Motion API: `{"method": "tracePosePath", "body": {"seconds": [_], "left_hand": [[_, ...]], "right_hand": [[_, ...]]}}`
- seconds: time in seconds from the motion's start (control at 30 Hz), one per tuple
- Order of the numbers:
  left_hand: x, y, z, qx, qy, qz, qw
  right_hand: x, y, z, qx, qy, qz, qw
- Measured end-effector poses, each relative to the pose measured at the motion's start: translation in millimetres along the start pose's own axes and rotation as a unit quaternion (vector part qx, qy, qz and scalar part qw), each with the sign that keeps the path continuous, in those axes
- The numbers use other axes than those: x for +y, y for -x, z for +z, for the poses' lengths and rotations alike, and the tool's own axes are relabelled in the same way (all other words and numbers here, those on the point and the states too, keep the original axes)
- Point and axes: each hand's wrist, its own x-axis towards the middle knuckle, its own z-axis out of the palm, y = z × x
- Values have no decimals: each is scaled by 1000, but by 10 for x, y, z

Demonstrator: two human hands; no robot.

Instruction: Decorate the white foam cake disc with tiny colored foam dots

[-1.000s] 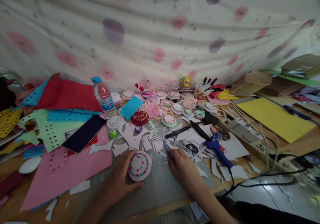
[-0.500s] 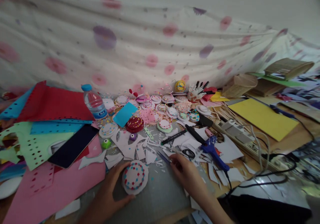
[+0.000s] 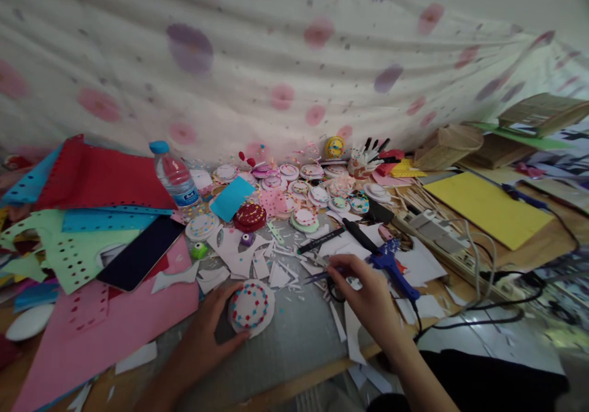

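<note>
My left hand (image 3: 214, 323) curves its thumb and fingers around the side of a small round paper cake (image 3: 250, 304). The cake has a white top ringed with red and blue stars and rests on a white disc at the mat's front. To the right, my right hand (image 3: 356, 286) pinches thin pointed tweezers (image 3: 317, 276), their tips pointing left toward the cake, apart from it. Beneath that hand a black loop (image 3: 335, 290) shows in part. White paper scraps (image 3: 281, 274) and tiny bits lie on the grey cutting mat (image 3: 294, 332) between the hands.
Several finished paper cakes (image 3: 250, 216) crowd the back. On the left are a water bottle (image 3: 177, 178), a phone (image 3: 140, 253) and coloured sheets (image 3: 105, 178). A blue glue gun (image 3: 393, 271), a marker (image 3: 322, 240) and a power strip (image 3: 442, 246) with cables lie right.
My right hand has moved up and slightly right with the tweezers, over the black loop. My left hand still grips the cake. The view has tilted slightly.
</note>
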Motion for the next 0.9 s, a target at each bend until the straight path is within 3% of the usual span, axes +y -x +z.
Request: {"method": "tracePosePath", "body": {"seconds": [0.17,0.47,0.73,0.9], "left_hand": [[31,8,-28,-32,-9,-4,999],[40,9,-31,-48,-11,-2,999],[8,2,-12,-46,-15,2,999],[22,-6,-17,-46,-16,-2,999]], "right_hand": [[-106,-26,90,-60,35,-67,995],[-65,138,108,-127,16,-102,987],[151,383,123,-127,81,-121,981],[158,444,52,-90,103,-126,983]]}}
